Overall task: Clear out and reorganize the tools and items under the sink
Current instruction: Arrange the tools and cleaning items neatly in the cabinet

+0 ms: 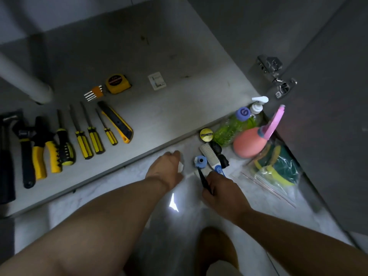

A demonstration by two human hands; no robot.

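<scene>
Head view looks down into an open sink cabinet with a grey floor panel [159,108], dim and a bit scuffed, sitting a step above the pale marbled room floor [123,188] in front. The cabinet door [328,116] hangs open on the right with its shiny hinge [275,76] showing, and a grey pipe [23,80] comes down at back left.

Using the knife [116,122] as the landmark: left of it sits a neat row of yellow-and-black screwdrivers [89,134], then pliers [42,148] and a wrench [24,148]. Just behind it are a tape measure [117,83] and a small orange bit set [93,93]. Something dark at the far left is cut off by the frame, can't say what. Further back to the right lies a small white card [157,80], print unreadable.

Right of the knife, down on the room floor, is a jumble: a brush [209,154], a green soap bottle [237,126], a pink bulb [249,143], a bag of sponges [276,166], a round yellow-label tin [206,134].

The left hand [165,170] is curled on the room floor by the panel's edge with something small and white by its fingers, too blurry to say if it's gripping it. The right hand [221,192] is closed around a thin black handle [203,177] that ends under a blue cap-like piece [200,161]; whether they're joined is hard to tell.
</scene>
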